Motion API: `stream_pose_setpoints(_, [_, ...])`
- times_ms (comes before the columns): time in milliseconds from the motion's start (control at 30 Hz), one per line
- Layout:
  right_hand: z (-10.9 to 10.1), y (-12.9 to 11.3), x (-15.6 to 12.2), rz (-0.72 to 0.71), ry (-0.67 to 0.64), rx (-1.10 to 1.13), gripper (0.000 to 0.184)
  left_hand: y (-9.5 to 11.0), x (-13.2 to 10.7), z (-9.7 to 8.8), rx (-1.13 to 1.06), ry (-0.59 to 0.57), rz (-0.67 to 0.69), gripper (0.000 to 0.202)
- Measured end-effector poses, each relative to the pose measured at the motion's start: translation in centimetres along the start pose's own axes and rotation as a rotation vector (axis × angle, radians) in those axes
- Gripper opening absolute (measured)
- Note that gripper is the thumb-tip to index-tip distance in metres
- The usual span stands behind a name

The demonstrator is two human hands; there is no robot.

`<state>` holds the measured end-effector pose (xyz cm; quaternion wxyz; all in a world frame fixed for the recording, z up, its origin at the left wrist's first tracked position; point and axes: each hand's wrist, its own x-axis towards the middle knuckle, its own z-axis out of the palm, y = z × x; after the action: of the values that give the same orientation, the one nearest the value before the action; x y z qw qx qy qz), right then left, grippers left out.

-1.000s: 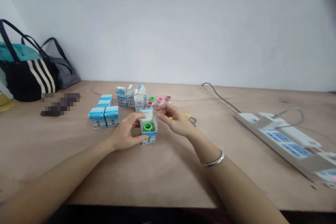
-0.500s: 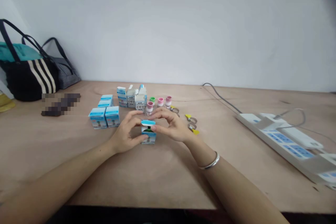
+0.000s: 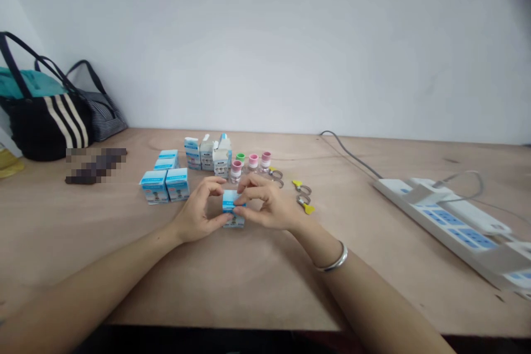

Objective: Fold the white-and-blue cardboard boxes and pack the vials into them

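Both my hands close around a small blue-and-white carton (image 3: 233, 209) on the plywood table (image 3: 265, 287). My left hand (image 3: 199, 209) grips its left side, and my right hand (image 3: 265, 203) has its fingertips on the top and right side. The carton's top flap is down, and nothing shows inside it. Just behind my hands stand small glass vials with pink caps (image 3: 236, 170) and a green cap (image 3: 240, 158). Several more cartons (image 3: 177, 184) stand to the left. Small metal rings with yellow tabs (image 3: 302, 192) lie to the right.
A white power strip (image 3: 440, 221) with a grey cable (image 3: 348, 152) lies at the right. A black striped bag (image 3: 50, 121) and a grey striped bag (image 3: 103, 116) stand at the back left, near a pixelated dark object (image 3: 95, 166). A white wall (image 3: 265, 38) rises behind the table.
The carton's flap has closed over the green-capped item that showed inside it. My hands have moved closer together around the carton. The rings with yellow tabs are now uncovered.
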<state>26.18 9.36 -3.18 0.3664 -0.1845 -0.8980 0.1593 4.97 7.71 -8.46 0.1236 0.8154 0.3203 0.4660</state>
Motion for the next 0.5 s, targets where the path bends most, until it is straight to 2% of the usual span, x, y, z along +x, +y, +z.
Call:
stream_pose_setpoints(100, [-0.1, -0.2, 0.1, -0.064, -0.053, -0.088, 0.016, 0.5, 0.4, -0.2, 0.072, -0.018, 0.035, 0.044])
stream_pose_setpoints(200, [-0.1, -0.1, 0.1, -0.077, -0.071, -0.122, 0.021, 1.2, 1.2, -0.6, 0.226, -0.116, 0.056, 0.049])
stream_pose_setpoints(367, [0.0, 0.5, -0.1, -0.017, 0.087, -0.130, 0.022, 2.2, 2.2, -1.7, 0.409, -0.234, 0.082, 0.047])
stream_pose_setpoints(500, [0.1, 0.7, -0.4, 0.032, 0.127, -0.158, 0.018, 1.9, 2.7, -3.1, 0.517, -0.177, 0.042, 0.040])
